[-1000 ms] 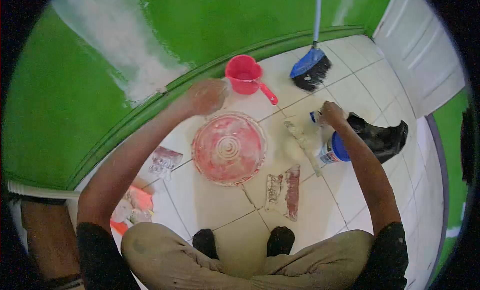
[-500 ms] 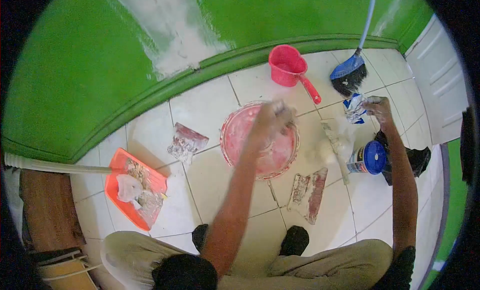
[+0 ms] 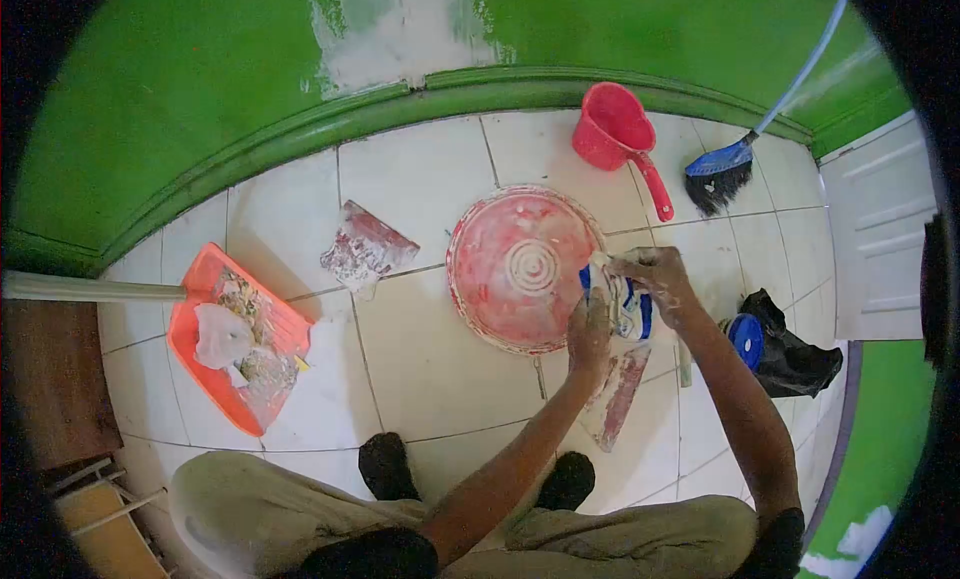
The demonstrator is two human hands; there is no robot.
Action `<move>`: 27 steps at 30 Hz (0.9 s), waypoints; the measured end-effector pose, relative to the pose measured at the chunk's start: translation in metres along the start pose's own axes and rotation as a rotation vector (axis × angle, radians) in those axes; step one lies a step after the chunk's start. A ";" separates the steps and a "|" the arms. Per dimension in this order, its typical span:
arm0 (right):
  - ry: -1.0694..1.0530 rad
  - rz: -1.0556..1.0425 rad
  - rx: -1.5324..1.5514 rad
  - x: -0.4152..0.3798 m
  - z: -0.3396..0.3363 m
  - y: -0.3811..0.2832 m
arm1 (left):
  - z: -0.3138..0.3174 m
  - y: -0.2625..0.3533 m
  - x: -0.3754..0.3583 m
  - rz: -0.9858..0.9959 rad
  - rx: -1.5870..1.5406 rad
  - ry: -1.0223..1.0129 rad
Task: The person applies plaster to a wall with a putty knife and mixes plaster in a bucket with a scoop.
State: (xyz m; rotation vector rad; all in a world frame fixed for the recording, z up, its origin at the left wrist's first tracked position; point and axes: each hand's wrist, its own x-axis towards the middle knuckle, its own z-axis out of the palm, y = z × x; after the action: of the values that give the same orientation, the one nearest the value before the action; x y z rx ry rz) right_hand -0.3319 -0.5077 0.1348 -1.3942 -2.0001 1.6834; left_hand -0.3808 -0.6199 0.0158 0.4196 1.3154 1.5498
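A crumpled blue-and-white packet point(image 3: 632, 309) is up off the floor at the right rim of the round red basin point(image 3: 490, 279), which is smeared with white residue. My left hand point(image 3: 590, 337) is closed on the packet's near left side. At its upper right edge, my right hand point(image 3: 655, 277) pinches it with bent fingers. Both hands are dusted white. Below them on the tiles lies a flat reddish-brown scraper-like piece point(image 3: 622, 404) coated in white, partly hidden by my left hand. A similar piece point(image 3: 365, 244) lies left of the basin.
A pink dipper point(image 3: 605, 144) and a blue broom point(image 3: 720, 169) stand near the green wall. At right are a blue-lidded tub point(image 3: 744, 341) and a black plastic bag point(image 3: 800, 354). An orange dustpan point(image 3: 215, 394) full of debris sits at left.
My right hand has brought the packet left and nearer, to the basin's edge. My left hand has moved from above the basin onto the packet. The view has shifted.
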 end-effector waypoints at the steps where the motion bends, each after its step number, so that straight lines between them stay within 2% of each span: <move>1: -0.026 0.005 -0.013 0.003 0.006 0.005 | 0.003 -0.020 0.005 0.086 -0.094 0.097; 2: -0.053 0.010 -0.025 0.006 0.012 0.011 | 0.004 -0.024 0.006 0.172 -0.187 0.194; 3: -0.057 0.015 -0.026 0.009 0.017 0.018 | 0.000 -0.029 0.007 0.167 -0.188 0.198; 5: -0.186 0.139 -0.073 0.010 0.028 0.024 | -0.007 -0.018 0.003 -0.086 -0.353 0.197; 6: -0.210 0.138 -0.105 0.007 0.034 0.025 | -0.006 -0.011 0.002 -0.069 -0.590 0.221; 9: -0.123 0.040 -0.118 0.009 0.048 0.031 | -0.003 -0.021 0.006 -0.075 -0.688 0.245; 10: -0.123 0.004 -0.259 0.017 0.048 0.034 | -0.001 -0.018 0.003 -0.076 -0.690 0.245; 13: -0.138 -0.032 -0.336 0.025 0.048 0.039 | 0.002 -0.010 -0.004 -0.039 -0.573 0.224; 14: -0.139 -0.030 -0.333 0.027 0.050 0.039 | 0.002 -0.006 -0.001 -0.085 -0.629 0.224; 16: -0.068 -0.146 -0.524 0.032 0.055 0.039 | 0.001 -0.006 0.003 -0.130 -0.689 0.227; 20: 0.028 -0.264 -0.476 0.042 0.064 0.040 | 0.001 -0.008 0.005 -0.111 -0.527 0.244; 22: 0.067 -0.319 -0.600 0.046 0.062 0.036 | -0.001 -0.002 0.005 -0.079 -0.507 0.241; 23: 0.068 -0.320 -0.600 0.049 0.061 0.034 | -0.003 -0.001 0.005 -0.162 -0.501 0.195; 24: 0.006 -0.239 -0.450 0.052 0.061 0.033 | -0.005 0.000 0.004 -0.246 -0.491 0.148; 25: -0.056 -0.158 -0.301 0.052 0.061 0.029 | -0.005 0.000 0.004 -0.246 -0.489 0.145; 27: -0.092 -0.139 -0.285 0.049 0.060 0.022 | -0.002 0.002 0.003 -0.151 -0.483 0.124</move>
State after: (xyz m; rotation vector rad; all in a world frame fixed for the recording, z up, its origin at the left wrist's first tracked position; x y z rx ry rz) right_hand -0.3856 -0.5142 0.0759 -1.2412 -2.4047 1.4740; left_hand -0.3845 -0.6181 0.0159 -0.0793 0.9911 1.7168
